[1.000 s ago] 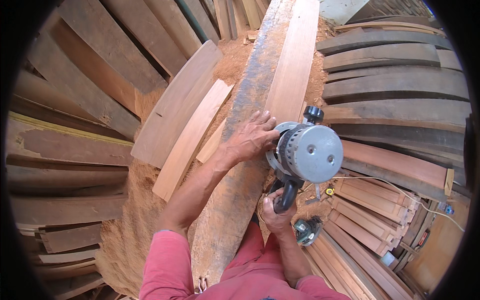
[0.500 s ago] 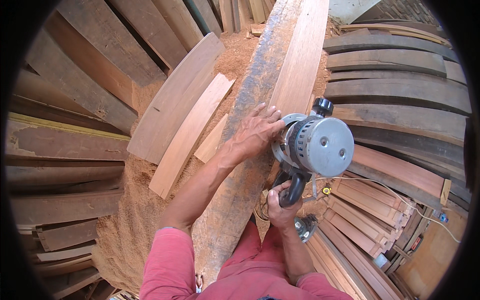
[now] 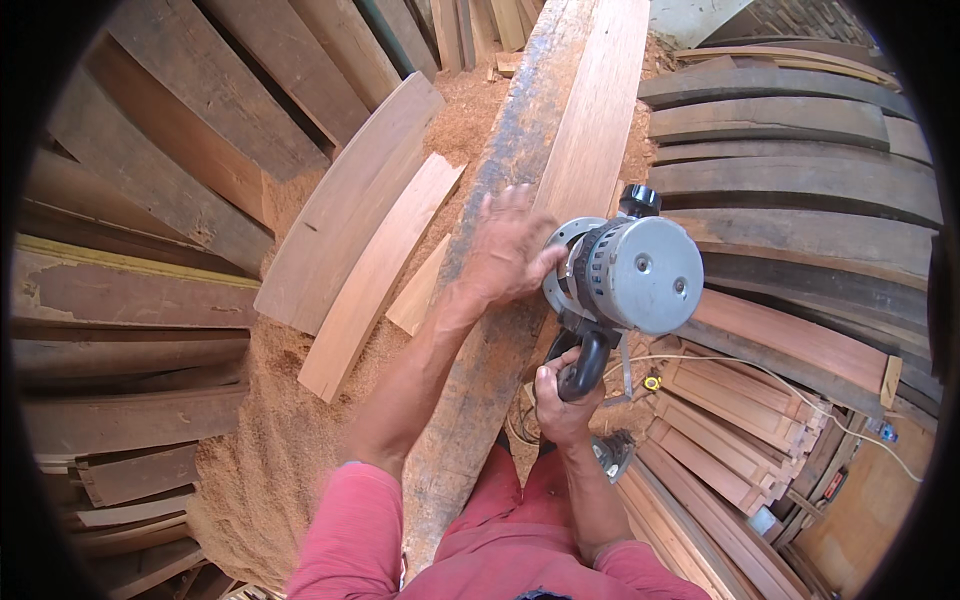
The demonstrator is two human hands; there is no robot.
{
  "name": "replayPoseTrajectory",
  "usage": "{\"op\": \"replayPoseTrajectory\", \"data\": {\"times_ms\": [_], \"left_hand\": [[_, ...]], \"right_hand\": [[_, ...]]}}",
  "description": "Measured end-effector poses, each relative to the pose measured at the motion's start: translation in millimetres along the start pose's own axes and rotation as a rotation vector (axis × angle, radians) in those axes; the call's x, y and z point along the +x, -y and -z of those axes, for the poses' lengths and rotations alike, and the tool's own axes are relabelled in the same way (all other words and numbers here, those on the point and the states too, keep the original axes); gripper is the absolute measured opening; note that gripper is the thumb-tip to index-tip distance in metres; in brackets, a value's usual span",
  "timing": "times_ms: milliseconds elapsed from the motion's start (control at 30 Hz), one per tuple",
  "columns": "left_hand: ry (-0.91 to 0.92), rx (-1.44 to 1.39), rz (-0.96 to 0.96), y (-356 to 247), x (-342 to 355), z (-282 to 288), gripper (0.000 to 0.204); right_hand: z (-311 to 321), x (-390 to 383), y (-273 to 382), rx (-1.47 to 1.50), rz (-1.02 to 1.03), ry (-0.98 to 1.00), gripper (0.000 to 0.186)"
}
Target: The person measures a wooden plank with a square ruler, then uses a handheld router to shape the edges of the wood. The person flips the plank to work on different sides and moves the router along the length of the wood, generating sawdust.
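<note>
A router (image 3: 652, 272) with a grey round motor housing and black handles sits on the near end of a reddish-brown plank (image 3: 592, 120). My right hand (image 3: 565, 405) is wrapped round its near black handle. Beside the router's ring-shaped base, my left hand (image 3: 505, 245) is open, its fingers stretched out and slightly smeared. The left thumb is close to the base; whether it touches cannot be seen. The plank lies along a worn, stained wooden beam (image 3: 440, 440), and the router's cutting bit is hidden.
Curved boards (image 3: 345, 215) lie on sawdust (image 3: 260, 480) left of the beam. Dark planks (image 3: 790, 180) are stacked at right, with cut wood pieces (image 3: 725, 430) nearer. A pale cord (image 3: 745, 362) runs past a yellow tape measure (image 3: 653, 383). Another metal power tool (image 3: 610, 455) is partly hidden by my right forearm.
My left hand has drawn back slightly from the router base, with its fingers lifting and spreading. The right hand keeps its grip, and the router looks almost unmoved on the plank.
</note>
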State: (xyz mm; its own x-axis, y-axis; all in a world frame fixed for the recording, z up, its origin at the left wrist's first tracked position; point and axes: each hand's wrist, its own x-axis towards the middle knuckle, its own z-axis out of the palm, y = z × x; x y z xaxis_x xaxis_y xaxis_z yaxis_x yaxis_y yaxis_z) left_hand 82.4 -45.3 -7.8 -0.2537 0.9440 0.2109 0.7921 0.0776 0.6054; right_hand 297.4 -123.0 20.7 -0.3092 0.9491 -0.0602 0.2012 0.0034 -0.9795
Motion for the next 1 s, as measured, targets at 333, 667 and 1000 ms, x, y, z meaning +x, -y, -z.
{"op": "replayPoseTrajectory", "data": {"times_ms": [333, 667, 1000], "left_hand": [[-0.268, -0.108, 0.48, -7.6, -10.8, -60.7, 0.045], [-0.304, -0.017, 0.388, -9.3, -12.4, -61.6, 0.045], [-0.36, 0.032, 0.41, -7.1, -9.8, -69.5, 0.017]], "right_hand": [[1.6, 18.3, -4.8, 0.034, -0.018, 0.019, 0.031], [-1.1, 45.0, -5.8, 0.065, 0.018, -0.016, 0.03], [-5.6, 78.6, -0.2, 0.09, 0.047, -0.046, 0.028]]}}
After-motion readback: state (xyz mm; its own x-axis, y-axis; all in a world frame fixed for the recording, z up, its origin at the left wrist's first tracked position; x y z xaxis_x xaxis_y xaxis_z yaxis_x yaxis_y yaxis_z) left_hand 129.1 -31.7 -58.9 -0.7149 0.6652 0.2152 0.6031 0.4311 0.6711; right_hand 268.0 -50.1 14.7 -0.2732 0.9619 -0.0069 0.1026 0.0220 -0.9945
